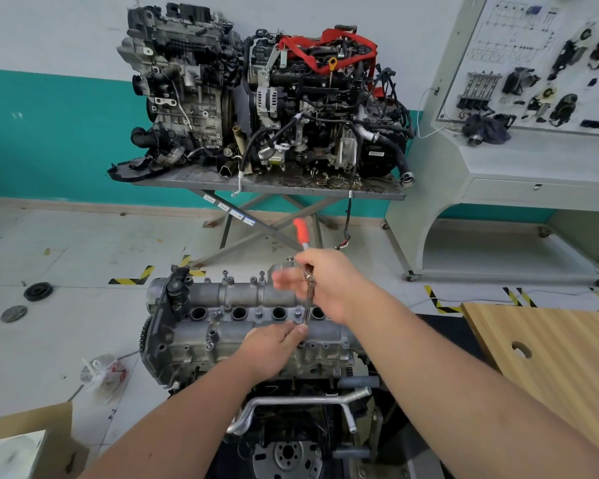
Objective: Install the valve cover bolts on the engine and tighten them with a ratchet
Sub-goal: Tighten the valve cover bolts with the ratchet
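The grey valve cover (pixel 222 326) tops the engine in front of me, with spark plug holes in a row and several bolts (pixel 225 276) standing in its rim. My right hand (pixel 325 285) grips the ratchet (pixel 308 299), whose red handle (pixel 301 229) points up and away. The extension runs down to the cover's near edge. There my left hand (pixel 274 344) pinches the lower end of the tool at a bolt hole; the bolt itself is hidden by my fingers.
Two other engines (pixel 256 98) sit on a metal stand by the wall. A wooden board (pixel 550 357) lies at the right, a cardboard box (pixel 35 440) at lower left. A plastic bag (pixel 101 373) and round parts (pixel 38 291) lie on the floor.
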Demonstrator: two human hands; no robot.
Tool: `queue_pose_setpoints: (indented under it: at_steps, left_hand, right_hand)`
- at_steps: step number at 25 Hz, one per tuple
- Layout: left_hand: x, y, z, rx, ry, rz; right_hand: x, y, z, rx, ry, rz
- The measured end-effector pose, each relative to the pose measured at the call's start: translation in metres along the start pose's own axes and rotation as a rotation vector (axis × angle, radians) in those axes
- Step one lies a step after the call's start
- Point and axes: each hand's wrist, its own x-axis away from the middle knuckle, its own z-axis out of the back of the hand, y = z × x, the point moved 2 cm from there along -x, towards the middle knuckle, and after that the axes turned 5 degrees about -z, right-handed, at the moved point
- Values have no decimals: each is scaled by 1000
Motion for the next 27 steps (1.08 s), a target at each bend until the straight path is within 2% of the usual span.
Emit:
queue_pose_setpoints:
  at_steps: [3,4,6,7,9,11,13,14,16,18,21,24,27]
  left_hand:
    - [0,2,1,-20,6,-14]
    - [1,3,1,-29,1,-13]
    - [1,2,2,-18,-4,-6]
    - [1,3,2,-2,-3,4]
    - [2,5,3,22,-2,49]
    - [2,4,3,6,2,74]
    - [1,4,3,-2,4,82]
    - [-1,1,1,81,-1,97]
    - [2,4,1,311,43,111]
    - [2,6,4,273,75,104]
    - [4,10,7,32,46,50]
    - [1,7,6,39,-2,84]
    - [2,8,5,31,-18,78]
  right_hand:
    - [-1,22,6,-565,34,119]
    - [0,25,8,-654,50,171]
    - [0,32,11,-675,96,265]
    - [1,36,10,-598,129,313]
    - [6,47,6,-272,230,428]
    - [8,56,3,180,378,727]
    - [5,59,-2,528,383,999]
    - [3,58,-4,652,375,1058]
    - [-1,54,-4,942,474,1169]
    - [-1,49,-3,1143,517,1178]
    - [3,37,-2,1380,551,1126]
    - [5,20,-4,1608,514,1024]
    - [4,3,-9,1655,460,848]
